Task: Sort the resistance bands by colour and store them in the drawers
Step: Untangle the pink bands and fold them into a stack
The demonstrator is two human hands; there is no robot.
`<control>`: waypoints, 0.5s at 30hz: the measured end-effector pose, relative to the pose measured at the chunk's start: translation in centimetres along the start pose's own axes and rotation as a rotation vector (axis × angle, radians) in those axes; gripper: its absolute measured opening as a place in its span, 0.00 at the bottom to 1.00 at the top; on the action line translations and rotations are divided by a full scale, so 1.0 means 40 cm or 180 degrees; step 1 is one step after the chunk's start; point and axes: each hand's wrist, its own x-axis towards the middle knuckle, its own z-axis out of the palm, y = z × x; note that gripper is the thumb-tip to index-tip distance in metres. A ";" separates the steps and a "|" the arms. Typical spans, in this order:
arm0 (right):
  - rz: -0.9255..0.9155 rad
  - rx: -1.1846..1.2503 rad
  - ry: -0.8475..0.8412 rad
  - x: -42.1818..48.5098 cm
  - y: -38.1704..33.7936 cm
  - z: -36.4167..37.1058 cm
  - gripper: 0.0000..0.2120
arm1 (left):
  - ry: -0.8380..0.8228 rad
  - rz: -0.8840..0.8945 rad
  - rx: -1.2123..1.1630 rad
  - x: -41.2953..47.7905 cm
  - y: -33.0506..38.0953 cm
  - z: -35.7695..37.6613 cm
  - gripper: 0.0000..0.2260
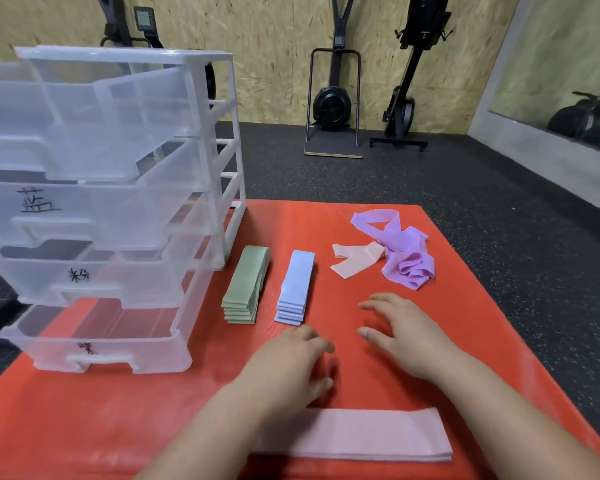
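Left hand [288, 365] & right hand [406, 337] are both loose w/ fingers spread a bit, holding nothing. They are over the middle of the red mat [471, 323], near each other but not touching. Can't tell if they rest on the mat.

Under both arms, by the near edge of the mat, lies a long pink band [368, 434], folded flat. Just past the left hand is a neat blue stack [297, 287] of bands. A green stack [248, 285] is right beside it, on its left. Toward the far right corner lies one loose pink strip [355, 259]. It touches a messy purple pile [402, 251].

See-through plastic drawers [101, 209] stand at the left edge, pulled out, w/ black writing on the fronts. Black gym machines [333, 102] stand by the wood wall at the back.
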 end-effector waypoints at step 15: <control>0.0082 -0.0734 -0.0118 0.310 -0.001 0.051 0.23 | 0.0222 -0.0295 0.0032 0.110 0.015 0.041 0.14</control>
